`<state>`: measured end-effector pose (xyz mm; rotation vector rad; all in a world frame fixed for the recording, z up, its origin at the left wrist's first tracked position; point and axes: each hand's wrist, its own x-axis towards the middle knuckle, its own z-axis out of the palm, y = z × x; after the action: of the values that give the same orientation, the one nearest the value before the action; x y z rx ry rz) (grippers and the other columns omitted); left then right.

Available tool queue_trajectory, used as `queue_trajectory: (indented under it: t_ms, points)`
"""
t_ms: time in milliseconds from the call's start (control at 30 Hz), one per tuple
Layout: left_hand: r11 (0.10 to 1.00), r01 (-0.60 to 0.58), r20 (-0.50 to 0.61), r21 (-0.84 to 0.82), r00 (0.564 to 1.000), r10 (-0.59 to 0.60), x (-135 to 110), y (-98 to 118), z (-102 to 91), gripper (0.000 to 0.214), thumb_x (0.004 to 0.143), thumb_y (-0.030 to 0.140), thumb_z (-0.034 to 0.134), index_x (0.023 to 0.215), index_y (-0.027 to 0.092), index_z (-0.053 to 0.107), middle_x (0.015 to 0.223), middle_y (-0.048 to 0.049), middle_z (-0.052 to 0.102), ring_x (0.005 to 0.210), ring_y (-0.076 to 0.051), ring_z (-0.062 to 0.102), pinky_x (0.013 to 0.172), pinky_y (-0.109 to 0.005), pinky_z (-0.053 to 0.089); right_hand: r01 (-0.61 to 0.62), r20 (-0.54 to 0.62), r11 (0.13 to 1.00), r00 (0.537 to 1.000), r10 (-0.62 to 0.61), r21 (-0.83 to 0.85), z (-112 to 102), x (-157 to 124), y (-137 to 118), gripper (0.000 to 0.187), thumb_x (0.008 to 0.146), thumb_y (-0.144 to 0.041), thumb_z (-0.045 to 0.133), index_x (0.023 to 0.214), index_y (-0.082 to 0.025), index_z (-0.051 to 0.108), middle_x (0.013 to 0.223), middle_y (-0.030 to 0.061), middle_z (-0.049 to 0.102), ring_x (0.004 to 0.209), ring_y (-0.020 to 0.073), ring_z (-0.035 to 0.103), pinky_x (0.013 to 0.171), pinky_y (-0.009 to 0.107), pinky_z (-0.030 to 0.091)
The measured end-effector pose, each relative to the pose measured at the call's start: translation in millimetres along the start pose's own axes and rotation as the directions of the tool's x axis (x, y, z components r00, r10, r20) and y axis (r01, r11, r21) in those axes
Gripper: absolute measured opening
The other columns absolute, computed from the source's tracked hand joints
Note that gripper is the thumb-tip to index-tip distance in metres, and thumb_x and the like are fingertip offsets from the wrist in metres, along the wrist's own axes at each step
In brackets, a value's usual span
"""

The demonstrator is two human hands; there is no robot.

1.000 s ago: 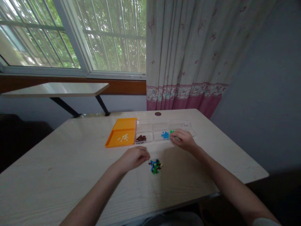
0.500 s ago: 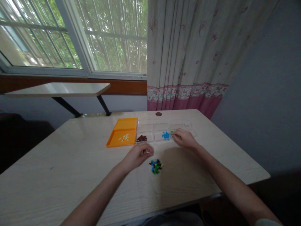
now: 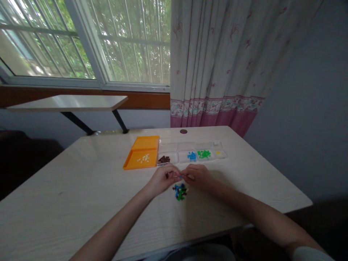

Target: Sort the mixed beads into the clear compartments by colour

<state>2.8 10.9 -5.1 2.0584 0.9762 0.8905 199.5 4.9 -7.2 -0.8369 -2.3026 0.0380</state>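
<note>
My left hand (image 3: 163, 179) is closed in a pinch above the table, and a tiny blue piece (image 3: 180, 176) shows at its fingertips. Against it from the other side come the pinched fingers of my right hand (image 3: 198, 175); whatever they hold is too small to make out. Just below both hands lies a small pile of mixed blocks (image 3: 179, 192) in green, blue, dark brown and cream. Beyond the hands sits a clear compartment box (image 3: 174, 156) with brown pieces (image 3: 164, 159), blue pieces (image 3: 191, 156), green pieces (image 3: 203, 154) and a bit of yellow (image 3: 218, 153) in separate front compartments.
An orange tray (image 3: 132, 165) left of the clear box holds scattered cream pieces (image 3: 144, 158). A raised shelf (image 3: 81, 103) on black legs stands at the back left of the pale table (image 3: 95, 192). Behind are a window and a curtain (image 3: 206, 72).
My right hand has moved from the green compartment back toward me and left, to meet my left hand's fingertips. The green and yellow pieces are now uncovered. My left hand has hardly moved.
</note>
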Motion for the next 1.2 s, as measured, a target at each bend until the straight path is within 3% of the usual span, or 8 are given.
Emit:
queue_trajectory:
  t_ms: [400,533,667,833,1200]
  points:
    - [1.000,0.027,-0.009,-0.014,1.000,-0.027,0,0,-1.5,0.021,0.074,0.034,0.062,0.076,0.013,0.064,0.066,-0.0003,0.055,0.057,-0.009,0.043,0.051,-0.018,0.034,0.044,-0.034,0.999,0.998,-0.044,0.002,2,-2,2,0.011,0.081,-0.024,0.053,0.079,-0.019,0.063,0.069,0.0018,0.065,0.058,0.0108,0.058,0.056,0.020,0.042]
    - [0.998,0.067,0.109,0.006,0.992,-0.068,-2,-2,-6.9,0.019,0.077,0.031,0.058,0.080,0.013,0.063,0.062,0.0009,0.054,0.055,-0.008,0.044,0.050,-0.018,0.033,0.014,-0.118,1.000,0.993,-0.016,-0.018,-5,0,11,0.010,0.081,-0.023,0.053,0.081,-0.020,0.063,0.073,0.0017,0.066,0.065,0.0116,0.060,0.062,0.021,0.044]
    - [0.988,0.063,0.229,0.142,0.969,-0.095,-6,-6,-10.4,0.017,0.076,0.029,0.056,0.074,0.014,0.064,0.062,-0.0001,0.056,0.055,-0.009,0.047,0.051,-0.018,0.034,-0.025,-0.224,0.999,0.974,0.018,-0.029,-14,0,22,0.010,0.081,-0.023,0.054,0.080,-0.020,0.063,0.073,0.0022,0.067,0.068,0.0117,0.061,0.064,0.021,0.045]
    - [0.965,0.032,0.270,0.260,0.957,-0.104,-6,-10,-8.9,0.015,0.075,0.029,0.058,0.073,0.016,0.065,0.067,-0.0007,0.059,0.059,-0.010,0.051,0.055,-0.018,0.036,-0.016,-0.281,0.999,0.960,0.001,-0.049,-17,2,27,0.010,0.081,-0.022,0.053,0.080,-0.019,0.063,0.074,0.0027,0.067,0.067,0.0116,0.061,0.063,0.021,0.046]
    - [0.962,-0.053,0.328,0.268,0.944,-0.040,-3,-1,-10.5,0.018,0.082,0.023,0.049,0.079,0.016,0.066,0.076,-0.0039,0.063,0.070,-0.013,0.056,0.065,-0.020,0.041,0.028,-0.311,0.999,0.950,-0.041,-0.045,-18,4,28,0.007,0.080,-0.020,0.055,0.080,-0.020,0.062,0.072,0.0021,0.066,0.065,0.0116,0.061,0.060,0.022,0.047]
